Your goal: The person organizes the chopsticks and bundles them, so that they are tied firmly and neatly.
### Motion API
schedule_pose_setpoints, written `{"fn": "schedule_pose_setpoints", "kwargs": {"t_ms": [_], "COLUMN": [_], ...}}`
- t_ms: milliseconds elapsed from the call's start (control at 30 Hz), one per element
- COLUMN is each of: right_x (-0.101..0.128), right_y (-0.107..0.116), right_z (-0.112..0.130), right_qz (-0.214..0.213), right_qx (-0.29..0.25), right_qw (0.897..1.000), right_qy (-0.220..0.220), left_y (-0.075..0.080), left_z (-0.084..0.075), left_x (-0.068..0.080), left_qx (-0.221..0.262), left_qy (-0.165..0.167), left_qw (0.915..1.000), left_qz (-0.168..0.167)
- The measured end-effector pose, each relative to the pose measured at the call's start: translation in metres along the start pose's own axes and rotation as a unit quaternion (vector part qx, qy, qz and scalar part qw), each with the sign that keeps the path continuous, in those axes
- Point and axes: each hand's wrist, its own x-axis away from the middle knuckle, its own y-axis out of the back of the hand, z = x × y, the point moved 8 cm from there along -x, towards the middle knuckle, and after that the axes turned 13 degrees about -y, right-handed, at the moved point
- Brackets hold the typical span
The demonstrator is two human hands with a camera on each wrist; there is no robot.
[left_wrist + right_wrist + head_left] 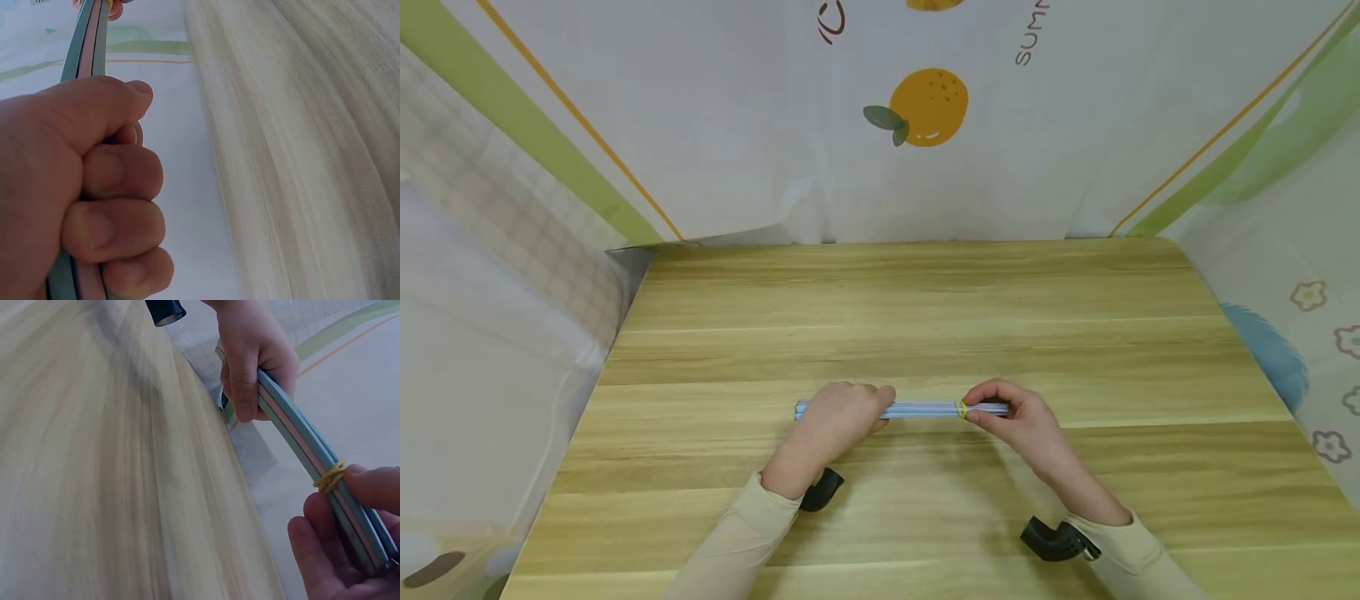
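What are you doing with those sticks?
A person holds a bundle of thin blue and pink sticks over a wooden table. The left hand grips one end in a fist. The right hand pinches the other end, right by a yellow rubber band wrapped round the bundle.

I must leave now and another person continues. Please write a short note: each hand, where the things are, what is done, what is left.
Left hand: fist grip round one end of the bundle of sticks, held above the wooden table.
Right hand: pinches the other end, beside the yellow rubber band.
Done: one band is on, near the right hand.
Left: no band visible at the left end; probably that end needs binding.
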Motion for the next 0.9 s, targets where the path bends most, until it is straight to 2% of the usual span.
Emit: {"fn": "schedule_pose_setpoints", "kwargs": {"t_ms": [100, 333, 633, 767, 900], "right_x": [0.000, 0.003, 0.004, 0.003, 0.003], "right_y": [-0.001, -0.011, -0.013, -0.014, -0.013], "right_z": [-0.002, -0.010, -0.012, -0.012, -0.012], "right_qz": [-0.008, 0.006, 0.003, 0.007, -0.005], "right_qx": [-0.010, -0.076, -0.123, -0.129, -0.120], "right_qw": [1.000, 0.997, 0.992, 0.991, 0.992], "right_qy": [-0.004, -0.010, 0.036, 0.041, 0.028], "left_y": [0.001, 0.000, 0.000, 0.000, 0.000], "left_z": [-0.001, -0.001, -0.003, -0.003, -0.003], "left_x": [0.000, 0.001, 0.002, 0.002, 0.001], "left_qx": [-0.004, -0.007, -0.006, -0.010, -0.015], "left_qy": [0.000, 0.001, 0.002, 0.001, 0.003], "left_qw": [1.0000, 1.0000, 1.0000, 0.9999, 0.9998], "left_qz": [-0.001, 0.000, 0.000, -0.005, -0.009]}}
